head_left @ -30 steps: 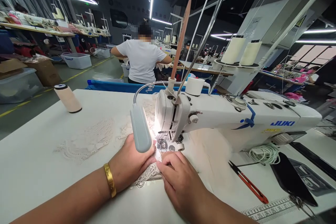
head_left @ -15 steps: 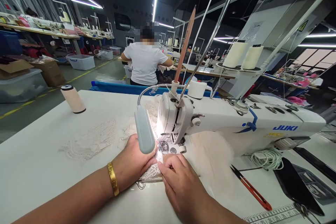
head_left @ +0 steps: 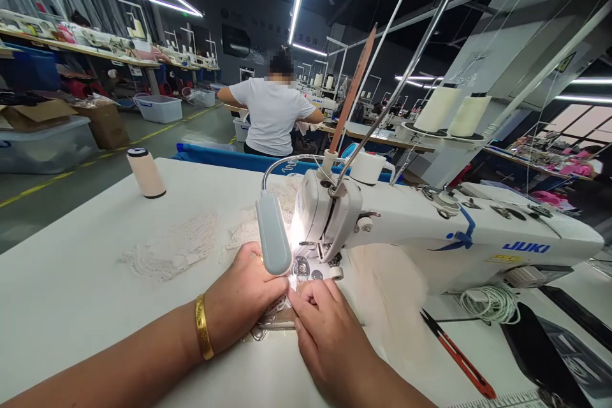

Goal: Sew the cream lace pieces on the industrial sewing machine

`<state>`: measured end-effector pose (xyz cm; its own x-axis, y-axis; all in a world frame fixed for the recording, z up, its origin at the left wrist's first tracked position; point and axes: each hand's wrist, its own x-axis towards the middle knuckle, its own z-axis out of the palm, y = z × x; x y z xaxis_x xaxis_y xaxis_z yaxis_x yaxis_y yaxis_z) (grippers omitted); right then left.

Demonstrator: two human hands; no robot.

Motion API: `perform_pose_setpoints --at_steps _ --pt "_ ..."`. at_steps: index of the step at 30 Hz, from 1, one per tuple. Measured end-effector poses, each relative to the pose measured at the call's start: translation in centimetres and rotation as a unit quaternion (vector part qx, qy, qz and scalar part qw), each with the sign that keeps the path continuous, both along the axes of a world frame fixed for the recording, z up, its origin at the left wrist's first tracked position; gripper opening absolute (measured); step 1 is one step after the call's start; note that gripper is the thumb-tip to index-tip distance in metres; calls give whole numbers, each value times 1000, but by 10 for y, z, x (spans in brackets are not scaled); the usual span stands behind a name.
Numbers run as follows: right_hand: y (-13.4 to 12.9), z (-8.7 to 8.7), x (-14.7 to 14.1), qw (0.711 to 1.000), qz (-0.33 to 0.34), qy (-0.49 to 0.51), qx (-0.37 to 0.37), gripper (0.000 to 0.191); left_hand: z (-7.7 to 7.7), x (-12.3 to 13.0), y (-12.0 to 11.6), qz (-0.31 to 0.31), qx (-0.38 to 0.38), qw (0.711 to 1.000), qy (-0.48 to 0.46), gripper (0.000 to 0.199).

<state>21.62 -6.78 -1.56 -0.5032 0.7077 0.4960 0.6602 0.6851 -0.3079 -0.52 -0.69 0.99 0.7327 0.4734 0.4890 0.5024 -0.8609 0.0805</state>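
White lace [head_left: 283, 306] lies at the front of the sewing machine [head_left: 329, 204], under its lit needle area. My left hand [head_left: 246, 296], with a gold bracelet on its wrist, is closed on the lace from the left; the grey lamp head [head_left: 273, 236] covers part of its fingers. From the right, my right hand [head_left: 329, 338] pinches the lace edge, thumb and index finger close to the left thumb. The needle tip and presser foot are lost in the glare. Sheer pale fabric [head_left: 387, 293] spreads beneath the machine arm.
A loose lace piece [head_left: 176, 245] and a thread cone [head_left: 146, 173] are on the table at left. Red-handled thread snips [head_left: 459, 357], coiled cord [head_left: 490, 304], a dark phone-like slab [head_left: 540, 350] and a ruler [head_left: 511, 400] lie at right. A co-worker [head_left: 272, 115] sits ahead.
Less lace shows in front of my fingers, as it has moved away from me toward the needle area. Both hands keep their hold. The camera view has shifted and tilted slightly.
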Motion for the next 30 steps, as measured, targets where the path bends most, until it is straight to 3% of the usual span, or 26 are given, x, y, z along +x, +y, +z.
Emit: perform_pose_setpoints --at_steps 7,18,23,30 --pt "1 0 1 999 -10 -17 -27 30 -7 0 -2 -13 -13 1000 -7 27" --pt "1 3 3 998 -10 -7 -56 22 0 -1 -6 -30 -23 999 21 27" --pt "2 8 5 997 -25 -17 -73 29 -5 0 0 -35 -15 999 -1 31" --pt "3 9 5 997 -26 -32 -72 31 0 -2 -3 -32 -31 999 17 35"
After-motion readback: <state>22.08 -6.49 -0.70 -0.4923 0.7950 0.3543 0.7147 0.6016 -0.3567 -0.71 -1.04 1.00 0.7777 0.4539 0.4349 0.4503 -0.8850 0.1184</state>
